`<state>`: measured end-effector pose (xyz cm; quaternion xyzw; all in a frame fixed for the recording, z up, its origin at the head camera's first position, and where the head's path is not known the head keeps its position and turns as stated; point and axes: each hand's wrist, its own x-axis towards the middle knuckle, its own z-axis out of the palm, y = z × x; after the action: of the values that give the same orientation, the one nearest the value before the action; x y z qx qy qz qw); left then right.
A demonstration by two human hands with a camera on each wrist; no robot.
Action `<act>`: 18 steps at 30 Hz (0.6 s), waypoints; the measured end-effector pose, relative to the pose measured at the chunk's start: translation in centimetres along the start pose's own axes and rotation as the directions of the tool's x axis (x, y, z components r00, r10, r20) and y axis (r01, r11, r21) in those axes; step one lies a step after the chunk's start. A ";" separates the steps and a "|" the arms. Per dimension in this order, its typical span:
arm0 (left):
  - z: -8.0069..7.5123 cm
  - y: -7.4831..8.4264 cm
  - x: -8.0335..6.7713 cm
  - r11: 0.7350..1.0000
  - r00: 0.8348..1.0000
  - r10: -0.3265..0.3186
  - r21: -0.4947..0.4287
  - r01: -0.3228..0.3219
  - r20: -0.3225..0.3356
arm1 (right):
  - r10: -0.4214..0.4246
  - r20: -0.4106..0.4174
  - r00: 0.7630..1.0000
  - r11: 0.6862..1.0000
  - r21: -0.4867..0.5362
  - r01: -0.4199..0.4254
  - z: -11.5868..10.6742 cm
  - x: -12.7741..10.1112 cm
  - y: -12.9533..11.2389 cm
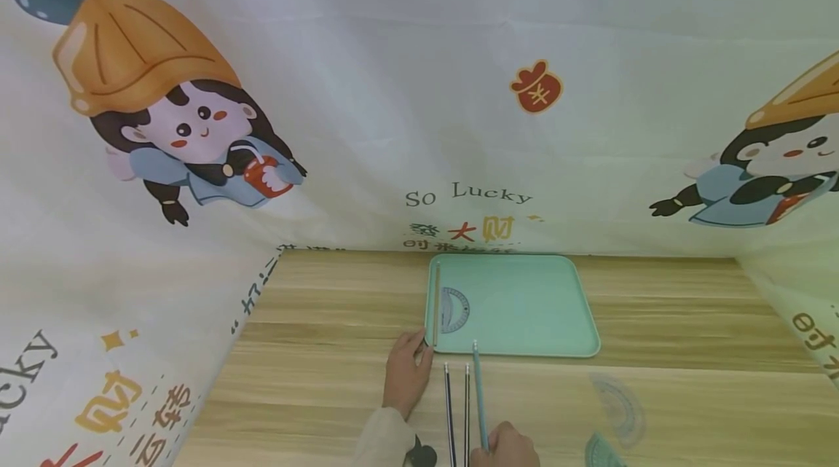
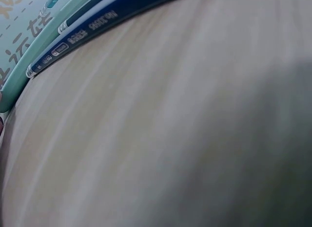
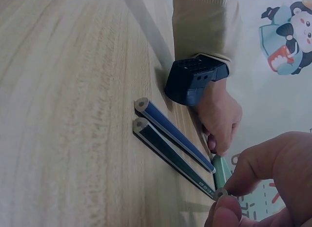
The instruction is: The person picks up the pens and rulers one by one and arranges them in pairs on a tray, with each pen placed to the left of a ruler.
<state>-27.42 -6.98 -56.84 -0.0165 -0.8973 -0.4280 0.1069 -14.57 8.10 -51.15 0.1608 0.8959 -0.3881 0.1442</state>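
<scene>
Light-blue pencil (image 1: 478, 394) lies on the wooden table (image 1: 688, 394), its tip at 12 o'clock touching the near rim of the mint-green plastic tray (image 1: 524, 303), its blunt end pinched between thumb and fingertips of the right hand (image 1: 506, 446). Just beside it at 9 o'clock lie 2 dark pencils (image 1: 457, 409), parallel, on the table. The left hand (image 1: 406, 374) rests at the tray's near left corner, fingers curled against the end of a thin wooden ruler (image 1: 435, 304) that lies along the tray's left edge. A clear protractor (image 1: 454, 310) sits in the tray beside the ruler. At 3 o'clock from the right hand, 2 translucent protractors (image 1: 616, 416) lie on the table.
</scene>
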 end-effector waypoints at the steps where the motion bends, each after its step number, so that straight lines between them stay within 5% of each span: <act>1: 0.0 0.0 0.0 1.000 1.000 -0.003 -0.001 0.003 0.002 | -0.002 -0.007 1.000 1.000 0.006 0.002 0.0 0.0 0.0; 18: -0.1 0.0 0.0 1.000 1.000 -0.001 0.021 0.000 0.008 | -0.023 -0.051 0.998 0.998 0.057 0.026 -0.4 0.4 -0.6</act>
<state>-27.39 -7.03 -56.79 -0.0169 -0.9021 -0.4187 0.1035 -15.27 8.10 -50.65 0.1635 0.8898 -0.4111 0.1120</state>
